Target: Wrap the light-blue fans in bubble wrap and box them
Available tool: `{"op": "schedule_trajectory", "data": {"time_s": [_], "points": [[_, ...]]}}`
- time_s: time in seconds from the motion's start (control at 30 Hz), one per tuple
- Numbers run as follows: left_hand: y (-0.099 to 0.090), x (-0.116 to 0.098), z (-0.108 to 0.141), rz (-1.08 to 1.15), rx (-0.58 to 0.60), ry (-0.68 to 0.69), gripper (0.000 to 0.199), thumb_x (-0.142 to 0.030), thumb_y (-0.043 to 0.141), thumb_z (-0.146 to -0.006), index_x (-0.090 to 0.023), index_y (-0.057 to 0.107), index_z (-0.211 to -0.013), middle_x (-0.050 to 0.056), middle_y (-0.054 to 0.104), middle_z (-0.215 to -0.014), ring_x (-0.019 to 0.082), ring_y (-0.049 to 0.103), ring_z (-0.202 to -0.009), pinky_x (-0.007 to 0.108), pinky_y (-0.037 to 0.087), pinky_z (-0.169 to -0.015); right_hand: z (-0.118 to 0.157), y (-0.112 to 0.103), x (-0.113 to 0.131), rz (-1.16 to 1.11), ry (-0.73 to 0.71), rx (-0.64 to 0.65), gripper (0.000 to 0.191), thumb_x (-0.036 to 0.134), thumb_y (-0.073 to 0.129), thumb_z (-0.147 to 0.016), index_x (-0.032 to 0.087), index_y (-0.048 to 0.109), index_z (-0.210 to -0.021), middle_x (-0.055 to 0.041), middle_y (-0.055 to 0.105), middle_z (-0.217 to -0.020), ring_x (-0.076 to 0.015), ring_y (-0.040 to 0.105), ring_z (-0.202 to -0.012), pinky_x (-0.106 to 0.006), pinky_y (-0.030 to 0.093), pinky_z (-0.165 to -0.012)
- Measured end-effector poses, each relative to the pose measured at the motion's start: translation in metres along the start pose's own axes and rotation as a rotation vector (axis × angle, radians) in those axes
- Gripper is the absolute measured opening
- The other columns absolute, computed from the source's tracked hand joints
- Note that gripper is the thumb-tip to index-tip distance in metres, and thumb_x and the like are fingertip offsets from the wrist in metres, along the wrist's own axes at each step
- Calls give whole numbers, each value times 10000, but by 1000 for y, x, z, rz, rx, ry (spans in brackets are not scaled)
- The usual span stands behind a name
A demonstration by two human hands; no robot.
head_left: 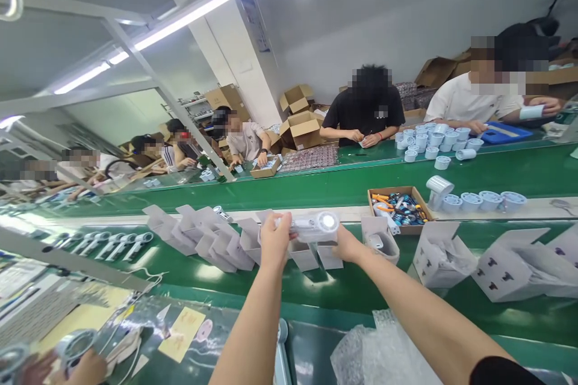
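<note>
Over the green belt, my left hand (276,236) is closed on the narrow end of a wrapped, light-coloured device (313,224) with a round head. The fingers of my right hand (350,245) touch or lie just beside its round end at the right; they are partly hidden, so their grip is unclear. Beneath the device stand open white boxes (304,257). Another open box (380,239) with a white item inside is just right of my right hand. Clear bubble wrap (383,352) lies on the near worktop, below my right forearm.
More open boxes (226,246) line the belt to the left and right. A cardboard tray (413,230) of small parts and light-blue cups (470,202) sit beyond. Several people work across the belt. Another person's hands (83,367) hold a round part at the lower left.
</note>
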State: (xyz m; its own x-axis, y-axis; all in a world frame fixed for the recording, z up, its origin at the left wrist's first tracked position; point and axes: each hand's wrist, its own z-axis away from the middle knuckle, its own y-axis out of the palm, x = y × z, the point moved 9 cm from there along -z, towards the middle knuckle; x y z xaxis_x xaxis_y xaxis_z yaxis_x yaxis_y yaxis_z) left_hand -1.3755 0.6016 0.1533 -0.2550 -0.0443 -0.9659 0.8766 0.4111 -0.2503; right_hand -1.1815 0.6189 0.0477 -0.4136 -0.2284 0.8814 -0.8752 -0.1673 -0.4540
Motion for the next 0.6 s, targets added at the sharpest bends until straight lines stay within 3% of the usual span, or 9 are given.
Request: {"op": "schedule_trajectory", "data": {"time_s": [0.1, 0.17, 0.23, 0.3, 0.37, 0.47, 0.6], "points": [[17, 16, -7, -71, -11, -12, 246, -428, 561, -782, -185, 539, -818, -6, 565, -685, 159, 598, -634, 307, 538, -589, -2, 3, -19, -28, 52, -28, 680, 22, 634, -574, 199, 474, -1211, -111, 567, -1212, -275, 513, -1193, -432, 398, -1010], [17, 12, 3, -221, -58, 117, 224, -399, 580, -795, -188, 561, -867, 32, 593, -760, 196, 613, -720, 334, 531, -661, 1, 2, -24, -42, 68, -31, 655, 56, 683, -561, 209, 467, -1160, -85, 586, -1158, -264, 554, -1120, -399, 436, -941], [25, -3, 24, -507, -79, 335, 191, -360, 563, -835, -183, 576, -907, 87, 610, -877, 233, 615, -819, 352, 512, -726, 4, 3, -23, -54, 68, -23, 650, 69, 710, -545, 221, 450, -1122, -64, 595, -1109, -252, 580, -1053, -369, 453, -883], [52, -15, 49, -821, -7, 536, 175, -328, 508, -889, -171, 581, -915, 129, 604, -949, 257, 613, -867, 358, 497, -756, 6, 3, -19, -62, 57, -22, 641, 64, 700, -553, 223, 428, -1111, -59, 595, -1076, -242, 593, -999, -348, 454, -842], [88, -17, 65, -1026, 143, 625, 194, -330, 467, -923, -170, 577, -932, 137, 599, -966, 260, 616, -876, 353, 484, -774, 8, 2, -15, -67, 46, -31, 599, 63, 666, -590, 220, 406, -1107, -65, 588, -1067, -229, 596, -956, -336, 451, -813], [129, -18, 63, -1163, 331, 598, 238, -359, 411, -952, -170, 538, -1020, 143, 591, -1032, 262, 613, -951, 346, 461, -819, 12, -2, -15, -68, 49, -35, 553, 51, 622, -616, 224, 390, -1088, -56, 594, -1032, -214, 597, -910, -313, 453, -761], [147, -13, 44, -1203, 525, 437, 304, -372, 411, -944, -135, 458, -1129, 150, 630, -1014, 246, 652, -894, 310, 467, -732, 14, -9, -21, -58, 82, -16, 564, -10, 582, -563, 231, 400, -1039, -33, 617, -986, -213, 606, -899, -283, 455, -718]]}}
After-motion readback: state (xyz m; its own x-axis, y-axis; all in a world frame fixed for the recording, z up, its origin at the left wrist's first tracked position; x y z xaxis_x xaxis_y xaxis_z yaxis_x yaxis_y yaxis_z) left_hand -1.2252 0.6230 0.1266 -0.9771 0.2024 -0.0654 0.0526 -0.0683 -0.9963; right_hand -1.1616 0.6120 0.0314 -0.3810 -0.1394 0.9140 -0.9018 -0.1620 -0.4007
